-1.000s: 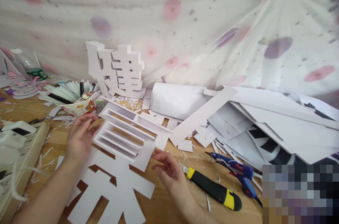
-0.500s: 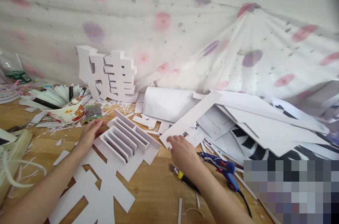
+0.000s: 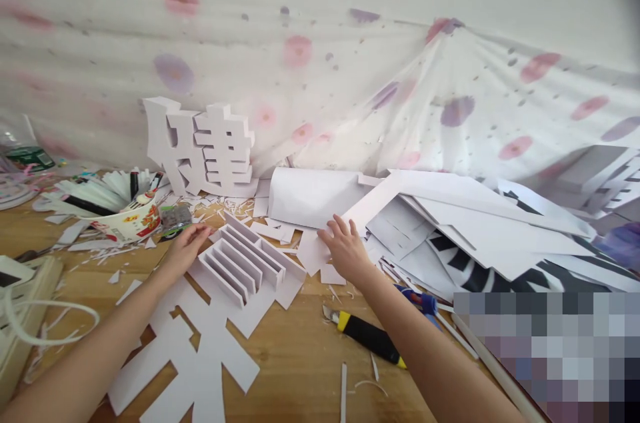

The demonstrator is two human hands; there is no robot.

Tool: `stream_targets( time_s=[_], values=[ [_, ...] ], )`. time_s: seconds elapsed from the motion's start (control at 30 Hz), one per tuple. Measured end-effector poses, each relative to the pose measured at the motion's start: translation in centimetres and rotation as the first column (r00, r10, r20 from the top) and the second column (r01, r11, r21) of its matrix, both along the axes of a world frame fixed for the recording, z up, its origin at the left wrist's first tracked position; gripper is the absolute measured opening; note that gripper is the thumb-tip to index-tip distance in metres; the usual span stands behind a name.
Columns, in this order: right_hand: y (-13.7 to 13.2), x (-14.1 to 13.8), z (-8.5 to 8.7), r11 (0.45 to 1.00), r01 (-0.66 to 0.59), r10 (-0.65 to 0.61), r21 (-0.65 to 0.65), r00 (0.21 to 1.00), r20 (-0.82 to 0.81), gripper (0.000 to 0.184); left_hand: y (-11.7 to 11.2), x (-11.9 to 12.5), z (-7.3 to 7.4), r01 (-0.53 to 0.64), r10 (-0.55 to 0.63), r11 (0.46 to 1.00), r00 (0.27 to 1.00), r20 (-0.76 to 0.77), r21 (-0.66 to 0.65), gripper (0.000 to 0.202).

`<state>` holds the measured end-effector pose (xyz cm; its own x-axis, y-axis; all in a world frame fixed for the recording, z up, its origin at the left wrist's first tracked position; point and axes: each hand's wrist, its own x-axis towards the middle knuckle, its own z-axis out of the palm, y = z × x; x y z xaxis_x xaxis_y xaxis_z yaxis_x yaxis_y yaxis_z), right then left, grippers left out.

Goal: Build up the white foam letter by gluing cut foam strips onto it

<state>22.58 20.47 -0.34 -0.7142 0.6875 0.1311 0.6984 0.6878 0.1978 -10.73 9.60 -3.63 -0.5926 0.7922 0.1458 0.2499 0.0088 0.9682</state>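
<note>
A flat white foam-board cutout [image 3: 200, 333] in the shape of a character lies in front of me, thin strips [image 3: 245, 260] standing on edge on its upper part. My left hand [image 3: 186, 251] is at the cutout's upper left corner, fingers closed together at the end of the strips; the exact grip is partly hidden. Over to the right, my right hand [image 3: 346, 251] reaches with spread fingers to the lower end of a long white board strip [image 3: 375, 204], holding nothing that I can see. A yellow-black utility knife [image 3: 370, 338] lies below my right hand.
A blue glue gun [image 3: 420, 300] is partly hidden behind my right forearm. White boards [image 3: 480, 230] are piled at the right. A finished raised character [image 3: 203, 146] leans on the plastic sheet. A paper bowl [image 3: 127, 226] of markers and scattered scraps sit at the left.
My right hand has moved forward from above the knife to the long board strip, its fingers spreading. The knife shows more fully now. My left hand stays at the cutout's corner.
</note>
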Motion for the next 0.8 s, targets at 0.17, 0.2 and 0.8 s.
stream_targets(
  time_s=[0.17,0.2,0.8],
  values=[
    [-2.1,-0.3,1.8,0.971,-0.144,0.164,0.191,0.982,-0.096,0.047,-0.4,1.7,3.9,-0.054,0.058,0.996,0.997,-0.060,0.065,0.044],
    [-2.6,-0.5,2.1,0.961,-0.174,0.200,0.216,0.974,-0.105,0.047,-0.5,2.3,4.7,-0.048,0.053,0.996,0.996,-0.074,0.073,0.043],
    [-12.2,-6.3,4.3,0.804,-0.595,0.579,0.013,0.776,-0.249,0.048,2.1,15.7,10.3,0.533,-0.539,0.808,0.841,0.048,-0.251,0.050]
  ],
)
